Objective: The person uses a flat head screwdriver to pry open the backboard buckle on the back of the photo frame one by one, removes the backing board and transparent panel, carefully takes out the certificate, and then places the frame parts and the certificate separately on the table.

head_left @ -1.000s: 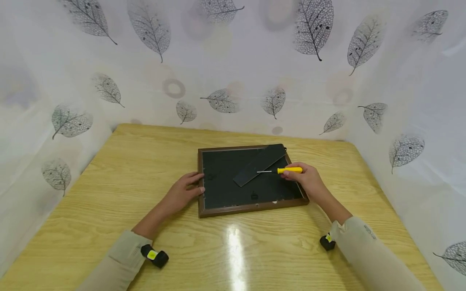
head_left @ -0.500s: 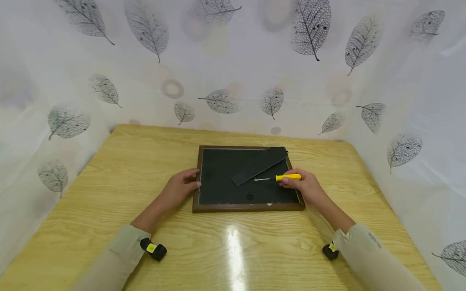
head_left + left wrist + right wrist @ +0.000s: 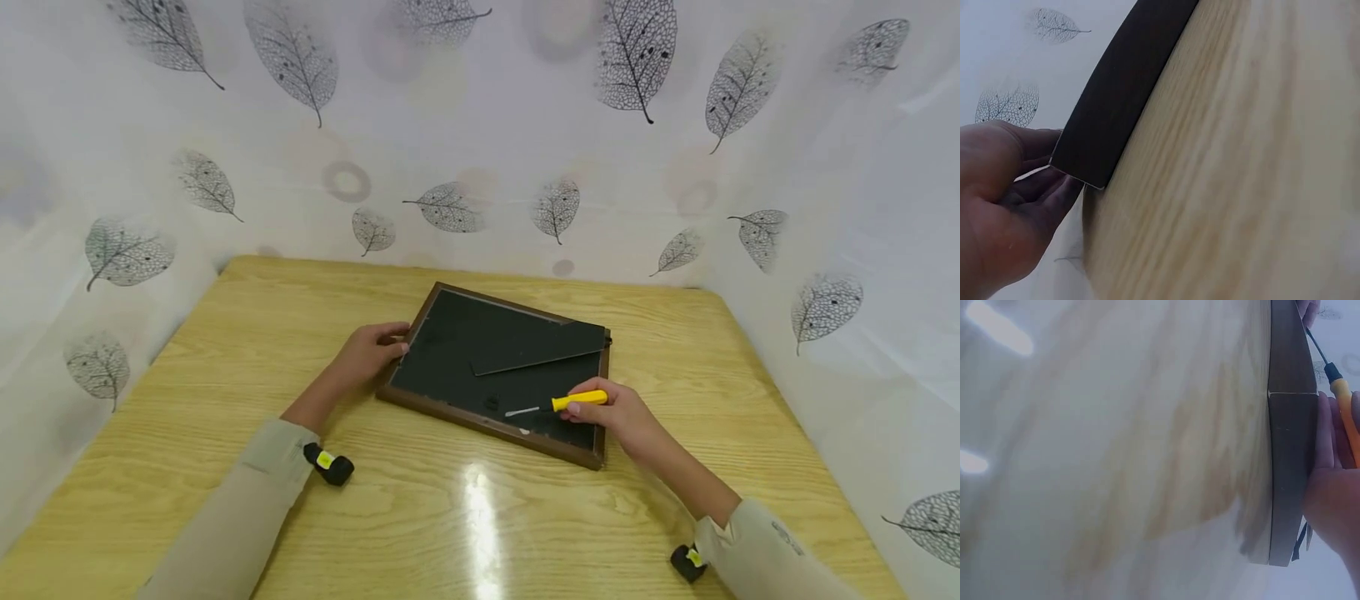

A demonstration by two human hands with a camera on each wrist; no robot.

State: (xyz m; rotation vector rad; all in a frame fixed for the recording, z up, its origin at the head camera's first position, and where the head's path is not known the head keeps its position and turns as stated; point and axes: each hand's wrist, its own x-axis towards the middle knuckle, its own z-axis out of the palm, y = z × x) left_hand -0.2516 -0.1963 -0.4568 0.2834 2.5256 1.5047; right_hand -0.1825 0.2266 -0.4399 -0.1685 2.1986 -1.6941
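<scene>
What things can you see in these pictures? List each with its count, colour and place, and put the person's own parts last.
Brown wooden picture frame: one, face down with black backing, lying askew mid-table.
Black stand flap: one, on the frame's backing.
Yellow-handled screwdriver: one, metal shaft over the backing's near edge.
Light wooden table: one, under everything.
White leaf-print curtain: around the table's far and side edges.
Black wrist cameras: two, one at each cuff.
Left hand: grips the frame's left corner.
Right hand: holds the screwdriver.
</scene>
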